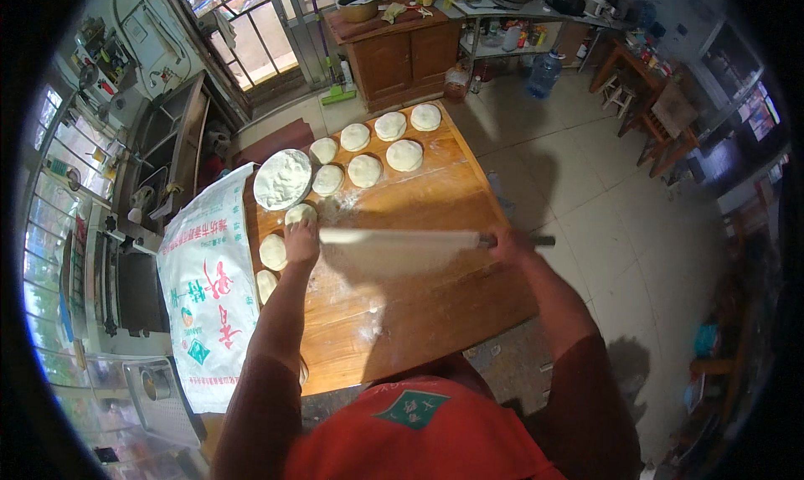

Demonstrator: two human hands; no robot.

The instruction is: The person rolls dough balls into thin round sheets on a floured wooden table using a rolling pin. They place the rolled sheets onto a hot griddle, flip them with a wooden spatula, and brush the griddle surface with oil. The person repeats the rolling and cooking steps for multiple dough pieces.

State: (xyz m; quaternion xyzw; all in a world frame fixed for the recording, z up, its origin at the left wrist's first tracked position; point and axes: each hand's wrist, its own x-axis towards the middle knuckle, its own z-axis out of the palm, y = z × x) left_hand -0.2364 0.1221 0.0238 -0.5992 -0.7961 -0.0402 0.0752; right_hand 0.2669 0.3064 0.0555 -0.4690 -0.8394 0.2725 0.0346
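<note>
The right hand (507, 245) is wrapped round the pin (402, 239) at its 3 o'clock end, over the middle of the desk (444, 300). The left hand (302, 244) is at 9 o'clock; I can't tell if it grips. Dough (298, 213) sits by that hand, at 12 o'clock, so a slip might squash it.

One fisheye view, taken from wearer's head ht., aimed dn. & fwd.; pin (402, 239) & board (448, 308) seen near, cabinet (389, 68) shown far, floor (599, 157) at right.
</note>
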